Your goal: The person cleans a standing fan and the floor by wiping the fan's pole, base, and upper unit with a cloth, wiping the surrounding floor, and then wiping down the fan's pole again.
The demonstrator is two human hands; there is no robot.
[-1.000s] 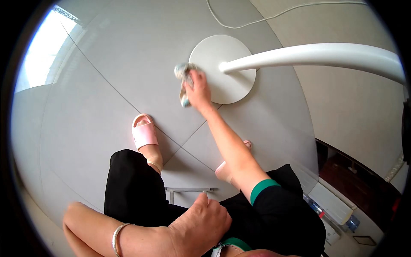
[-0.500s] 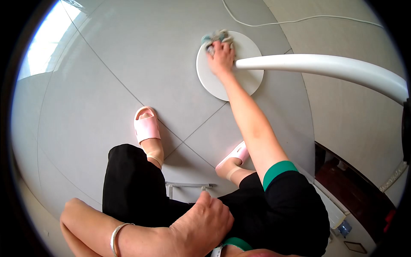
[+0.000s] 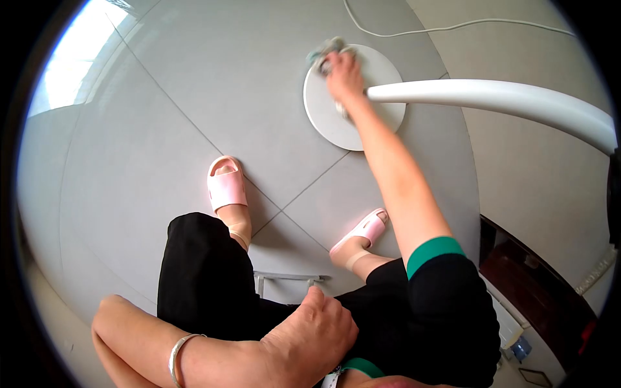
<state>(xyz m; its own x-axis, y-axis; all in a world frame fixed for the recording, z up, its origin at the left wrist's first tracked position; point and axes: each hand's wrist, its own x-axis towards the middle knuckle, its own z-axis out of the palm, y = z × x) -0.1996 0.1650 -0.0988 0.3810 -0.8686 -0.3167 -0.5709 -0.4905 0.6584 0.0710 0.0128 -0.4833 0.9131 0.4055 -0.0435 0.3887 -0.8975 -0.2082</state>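
Note:
My right hand (image 3: pixel 345 79) is stretched out over a round white base (image 3: pixel 330 123), pressing a crumpled, pale grey-green cloth (image 3: pixel 331 52) against it near the far left edge. Part of the cloth shows below the palm too. Just right of the hand, a thick curved white pole (image 3: pixel 479 95) rises from the base. My left hand (image 3: pixel 314 336), with a silver bangle on the forearm, is drawn in close over my lap. Its fingers are curled in, and the inside of the palm is hidden.
Grey floor tiles (image 3: pixel 155 155) surround the base. A thin white cable (image 3: pixel 453 27) runs behind it. My pink slippers (image 3: pixel 228 187) are on the floor, with a metal bar (image 3: pixel 288 277) between my legs. A dark red cabinet (image 3: pixel 530 278) stands at right.
My right hand has shifted slightly over the base with the cloth, and more cloth now shows beneath the palm. The whole view has moved a little. My left hand keeps its curled pose.

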